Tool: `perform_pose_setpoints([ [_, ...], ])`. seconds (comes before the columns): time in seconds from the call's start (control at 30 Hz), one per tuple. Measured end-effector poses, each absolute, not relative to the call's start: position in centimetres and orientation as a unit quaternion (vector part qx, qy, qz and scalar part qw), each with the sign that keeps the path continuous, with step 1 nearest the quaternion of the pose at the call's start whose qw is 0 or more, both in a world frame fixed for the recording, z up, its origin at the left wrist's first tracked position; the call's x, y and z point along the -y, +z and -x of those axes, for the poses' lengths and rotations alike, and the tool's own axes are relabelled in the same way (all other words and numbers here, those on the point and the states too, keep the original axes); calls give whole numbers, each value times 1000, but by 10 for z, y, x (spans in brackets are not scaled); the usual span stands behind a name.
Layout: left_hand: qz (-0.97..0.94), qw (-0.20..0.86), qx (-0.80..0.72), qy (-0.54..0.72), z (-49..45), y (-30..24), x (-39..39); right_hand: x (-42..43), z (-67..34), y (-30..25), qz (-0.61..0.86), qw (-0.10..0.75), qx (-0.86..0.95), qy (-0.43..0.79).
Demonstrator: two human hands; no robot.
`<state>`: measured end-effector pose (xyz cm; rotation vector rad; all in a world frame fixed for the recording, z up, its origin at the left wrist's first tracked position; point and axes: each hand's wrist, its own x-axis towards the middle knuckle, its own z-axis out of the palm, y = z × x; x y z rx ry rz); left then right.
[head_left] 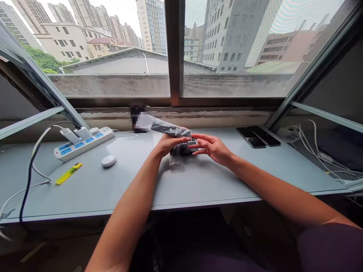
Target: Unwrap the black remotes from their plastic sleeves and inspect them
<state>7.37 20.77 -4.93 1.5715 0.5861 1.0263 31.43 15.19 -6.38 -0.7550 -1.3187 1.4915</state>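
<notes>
My left hand (166,146) is closed around a long flat black thing in clear plastic wrap (170,129), tilted above the table. Its kind is hidden by the wrap, which trails off to the left. Just under it is a black keypad-like device (185,149) with rows of small buttons, partly covered by my fingers. Crumpled clear plastic (176,162) hangs or lies below it. My right hand (214,149) has its fingers apart beside the right end of the wrapped thing and over the buttons; whether they touch is unclear.
On the left are a white power strip (85,142) with plugs and cables, a round white case (108,161) and a yellow strip-shaped object (69,173). Two dark phones (251,136) lie at the right. A blurred dark object (138,118) stands by the window.
</notes>
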Motion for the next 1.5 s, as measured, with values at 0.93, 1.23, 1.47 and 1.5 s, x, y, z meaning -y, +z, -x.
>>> perform_pose_setpoints([
  [0.93,-558,631,-275,463,-66,-52,-211,-157,-328,-56,350,497,534,587],
  [1.23,-561,641,-265,452,-64,-47,-212,-157,-327,-58,331,478,551,598],
  [1.47,-504,595,-298,551,-59,-47,-221,-163,-332,-58,401,542,490,553],
  [1.5,-506,595,-299,548,-59,-47,-222,-163,-331,-58,397,535,493,559],
])
